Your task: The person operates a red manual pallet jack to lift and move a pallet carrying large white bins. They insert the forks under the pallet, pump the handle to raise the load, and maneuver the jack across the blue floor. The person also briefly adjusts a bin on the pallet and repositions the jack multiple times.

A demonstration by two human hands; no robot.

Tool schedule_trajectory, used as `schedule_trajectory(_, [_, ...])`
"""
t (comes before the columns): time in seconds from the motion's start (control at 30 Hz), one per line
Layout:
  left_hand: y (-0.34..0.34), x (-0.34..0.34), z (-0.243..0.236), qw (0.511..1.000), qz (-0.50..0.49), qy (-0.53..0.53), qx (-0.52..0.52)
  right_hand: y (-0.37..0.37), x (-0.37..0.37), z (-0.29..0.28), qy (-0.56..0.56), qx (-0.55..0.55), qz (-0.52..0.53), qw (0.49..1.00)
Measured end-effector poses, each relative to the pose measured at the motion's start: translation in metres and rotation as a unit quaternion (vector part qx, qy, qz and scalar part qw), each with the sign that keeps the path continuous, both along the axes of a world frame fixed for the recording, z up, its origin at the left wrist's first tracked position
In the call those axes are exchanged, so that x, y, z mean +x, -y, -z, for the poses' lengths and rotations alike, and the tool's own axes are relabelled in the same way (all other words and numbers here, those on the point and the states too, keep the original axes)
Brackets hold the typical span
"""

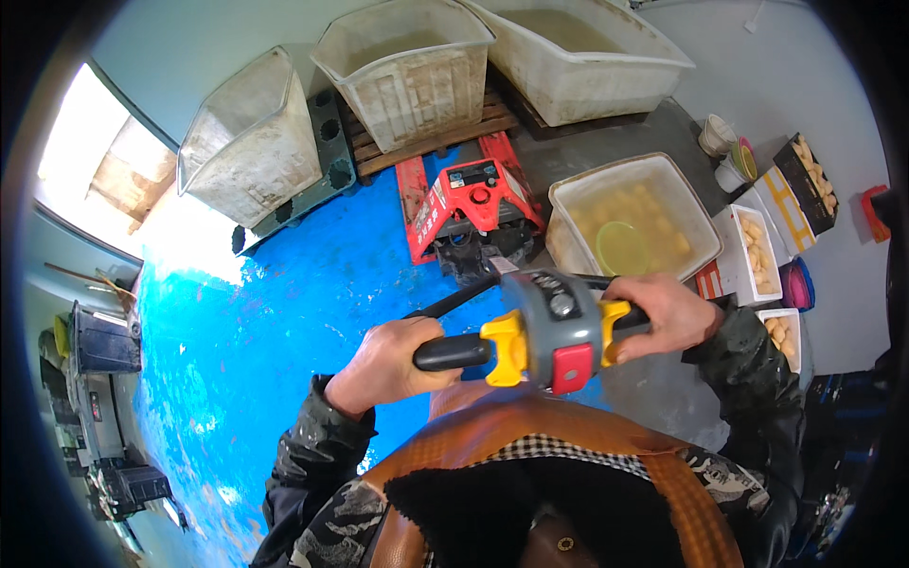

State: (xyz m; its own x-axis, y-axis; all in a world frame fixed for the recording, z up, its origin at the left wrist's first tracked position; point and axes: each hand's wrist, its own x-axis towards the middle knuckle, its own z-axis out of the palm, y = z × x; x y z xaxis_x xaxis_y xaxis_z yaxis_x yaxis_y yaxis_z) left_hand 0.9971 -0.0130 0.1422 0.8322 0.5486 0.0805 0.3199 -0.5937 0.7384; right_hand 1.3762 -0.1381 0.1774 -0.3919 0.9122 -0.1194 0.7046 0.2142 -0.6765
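Right in front of me is the control head [542, 317] of a red electric pallet jack [478, 204]. It is grey, with yellow thumb levers [505, 348] on both sides and a red button [572, 367] facing me. My left hand [390, 364] is closed round the black handle on the left. On the other side my right hand [670, 312] grips the right end, its thumb beside the yellow lever there. The jack's red forks reach under a wooden pallet [431, 144], which carries a tall, dirty white tub [417, 90].
Another white tub [256, 142] stands on a dark green pallet [331, 151] at left. A long tub [615, 85] is at the back right. Nearer stands a water-filled tub [559, 222] with yellowish pieces and a green basket [630, 248]. White foam boxes [739, 251] line the right wall. The blue floor [246, 360] looks wet.
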Motion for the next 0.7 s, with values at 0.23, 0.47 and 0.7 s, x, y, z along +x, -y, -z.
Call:
schedule_trajectory(0.23, [0.091,-0.022,0.039,0.997,-0.066,-0.010,0.042,0.079,-0.042,0.039,0.065,0.060,0.015,0.996])
schedule_trajectory(0.47, [0.155,-0.058,0.098,0.994,-0.055,-0.013,0.097,0.158,-0.083,0.103,0.049,0.100,0.065,0.992])
schedule_trajectory(0.7, [0.184,-0.095,0.117,0.992,-0.057,-0.014,0.113,0.197,-0.132,0.128,0.051,0.110,0.095,0.988])
